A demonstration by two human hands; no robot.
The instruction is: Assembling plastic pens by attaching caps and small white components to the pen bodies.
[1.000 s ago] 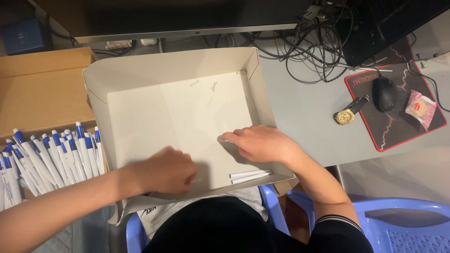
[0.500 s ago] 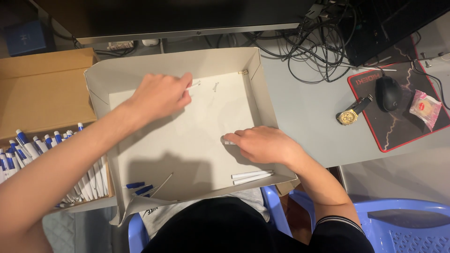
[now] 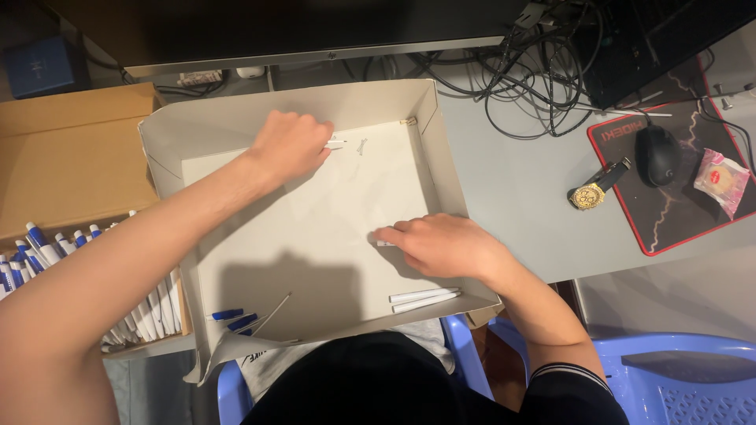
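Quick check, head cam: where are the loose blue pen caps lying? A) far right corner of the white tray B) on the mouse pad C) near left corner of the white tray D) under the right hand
C: the blue caps lie at the near left corner of the white tray, away from both hands.

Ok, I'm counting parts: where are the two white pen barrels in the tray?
In the head view, the two white pen barrels lie side by side at the white tray's near right corner, just below the right hand.
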